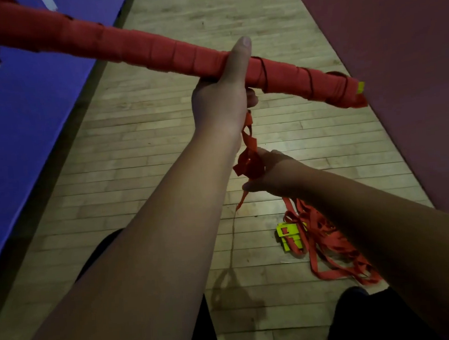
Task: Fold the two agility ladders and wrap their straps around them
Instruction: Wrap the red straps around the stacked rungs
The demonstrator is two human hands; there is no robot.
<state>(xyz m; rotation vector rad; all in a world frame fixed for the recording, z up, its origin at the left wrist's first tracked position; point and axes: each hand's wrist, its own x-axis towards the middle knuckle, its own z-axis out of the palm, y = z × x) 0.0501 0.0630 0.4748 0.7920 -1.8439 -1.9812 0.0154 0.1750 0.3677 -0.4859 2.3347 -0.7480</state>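
Ladder bundle (143, 46) runs upper-left to lower-right.

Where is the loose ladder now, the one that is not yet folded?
In the head view, the loose ladder lies in a heap on the wooden floor at lower right, below the right hand and partly behind that forearm.

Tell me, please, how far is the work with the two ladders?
Done: the first ladder is folded into a long bundle, strap wound along it. In hand: the left hand grips it, the right hand holds the loose strap tail. Left: the second ladder lies tangled on the floor.
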